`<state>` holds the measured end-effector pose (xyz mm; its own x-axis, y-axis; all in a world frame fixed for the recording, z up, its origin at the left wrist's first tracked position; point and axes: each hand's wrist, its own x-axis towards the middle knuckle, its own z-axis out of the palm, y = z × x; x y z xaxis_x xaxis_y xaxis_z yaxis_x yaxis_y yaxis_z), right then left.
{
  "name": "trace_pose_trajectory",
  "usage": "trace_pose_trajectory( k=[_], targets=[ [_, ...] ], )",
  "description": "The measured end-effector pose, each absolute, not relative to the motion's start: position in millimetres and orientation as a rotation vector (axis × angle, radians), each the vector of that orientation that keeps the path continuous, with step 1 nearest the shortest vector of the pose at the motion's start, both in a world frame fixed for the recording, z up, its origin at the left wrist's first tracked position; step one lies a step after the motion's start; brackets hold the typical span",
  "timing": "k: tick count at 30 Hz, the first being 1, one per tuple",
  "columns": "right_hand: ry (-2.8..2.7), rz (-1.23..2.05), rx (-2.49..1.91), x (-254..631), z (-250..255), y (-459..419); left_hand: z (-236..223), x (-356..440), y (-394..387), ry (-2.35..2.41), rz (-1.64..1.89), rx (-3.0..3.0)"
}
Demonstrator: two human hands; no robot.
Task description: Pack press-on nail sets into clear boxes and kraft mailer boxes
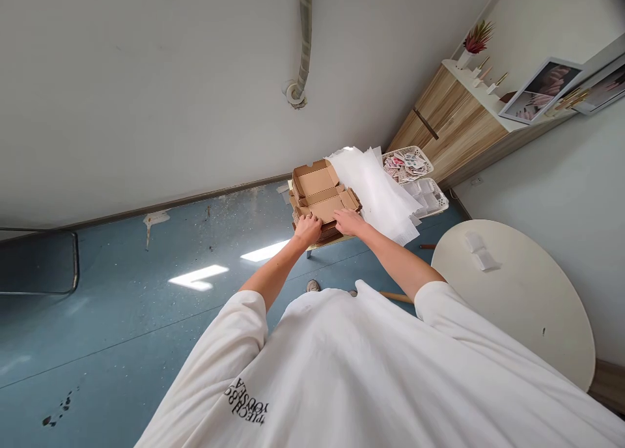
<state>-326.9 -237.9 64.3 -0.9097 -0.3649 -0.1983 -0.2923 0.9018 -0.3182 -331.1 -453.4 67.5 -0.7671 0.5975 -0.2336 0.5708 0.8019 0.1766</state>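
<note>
An open brown cardboard box [319, 191] with its lid flap raised lies on top of a stack of folded cardboard on a small table. My left hand [307, 228] rests on the box's near left corner with its fingers curled over the edge. Close beside it, my right hand [348, 221] lies on the near right edge, fingers fairly flat against the cardboard. Both arms reach forward from my white shirt.
A pile of white paper sheets [378, 187] lies right of the box. Behind it stand a white basket of colourful small items [407, 163] and a tray of white pieces [430, 197]. A round white table [517, 292] stands at the right, a wooden cabinet [459, 126] beyond.
</note>
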Motion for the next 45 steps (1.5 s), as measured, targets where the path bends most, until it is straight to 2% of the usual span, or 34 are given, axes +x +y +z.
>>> trace_pose_trajectory(
  k=[9, 18, 26, 35, 45],
  targets=[
    [2.953, -0.340, -0.437, -334, 75, -232, 96, -325, -461, 2.789, 0.245, 0.979],
    [3.086, -0.579, -0.385, -335, 106, -234, 137, -321, -461, 2.914, 0.484, 1.030],
    [3.254, -0.707, -0.330, -333, 127, -220, 161, -319, -448, 2.947, 0.535, 1.082],
    [3.425, -0.154, 0.063, -271, 143, -143, 159, -320, -363, 2.905, 0.590, 1.538],
    [3.328, 0.118, 0.659, -100, 141, -19, 149, -236, -201, 2.552, 0.544, 2.032]
  ],
)
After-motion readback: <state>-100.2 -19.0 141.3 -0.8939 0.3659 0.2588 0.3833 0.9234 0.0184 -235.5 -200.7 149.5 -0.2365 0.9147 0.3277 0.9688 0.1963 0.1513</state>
